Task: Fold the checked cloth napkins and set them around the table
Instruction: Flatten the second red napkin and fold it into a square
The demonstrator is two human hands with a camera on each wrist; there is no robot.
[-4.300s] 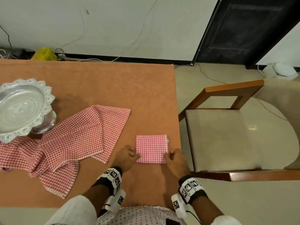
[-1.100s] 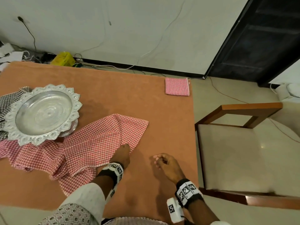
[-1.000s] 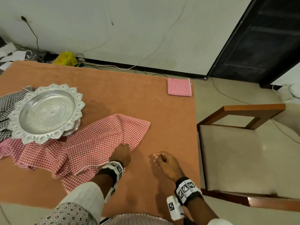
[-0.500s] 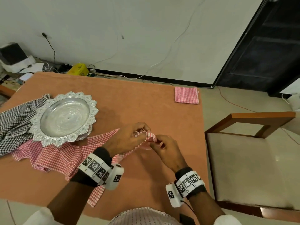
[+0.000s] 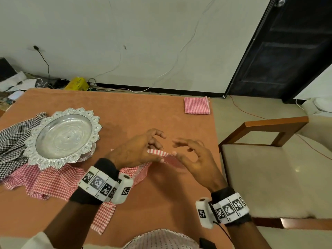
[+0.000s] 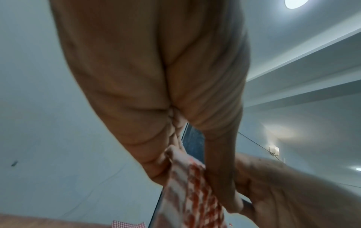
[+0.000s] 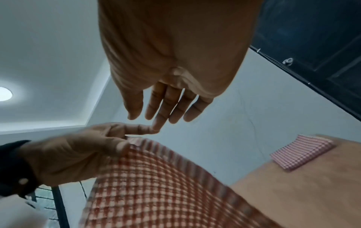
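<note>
A red checked napkin [image 5: 59, 182] lies rumpled on the orange table [image 5: 143, 112], with one corner lifted off it. My left hand [image 5: 159, 155] pinches that striped corner between thumb and fingers; the left wrist view shows the pinch on the napkin [image 6: 187, 177] up close. My right hand [image 5: 179, 149] hovers just right of the corner, and in the right wrist view its fingers [image 7: 168, 108] are straight, apart from the napkin [image 7: 156, 177] below. One fingertip touches my left hand [image 7: 121, 143]. A folded red checked napkin [image 5: 197, 105] lies flat at the table's far right corner.
An ornate silver tray [image 5: 62, 137] stands at the left, over part of the red cloth. A black checked cloth [image 5: 10, 141] lies under its left side. A wooden chair [image 5: 269, 177] with a pale seat stands close to the table's right edge. Cables run along the floor.
Half a second ago both hands held the lifted corner together. Now my right hand has let go and spread its fingers, while my left still pinches the corner.
</note>
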